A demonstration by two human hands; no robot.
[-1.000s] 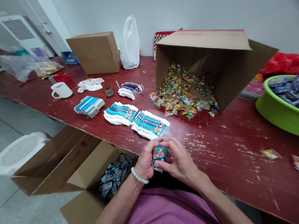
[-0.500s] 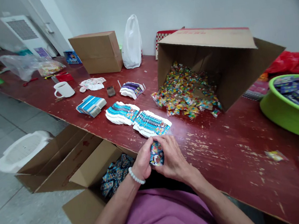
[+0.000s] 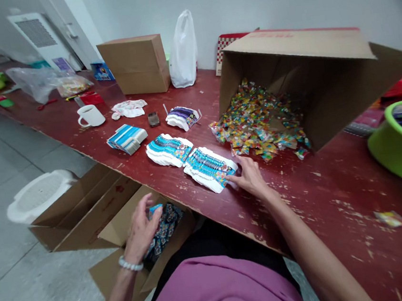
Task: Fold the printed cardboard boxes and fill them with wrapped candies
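Blue packet (image 3: 154, 208) now over floor box (image 3: 123, 235)

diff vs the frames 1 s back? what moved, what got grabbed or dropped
The hands split apart. The left hand swung down over the floor box of blue packs, the small blue pack at its fingertips. The right hand let go and reached to the nearest card stack. Tipped candy carton, mug, green basin unchanged.
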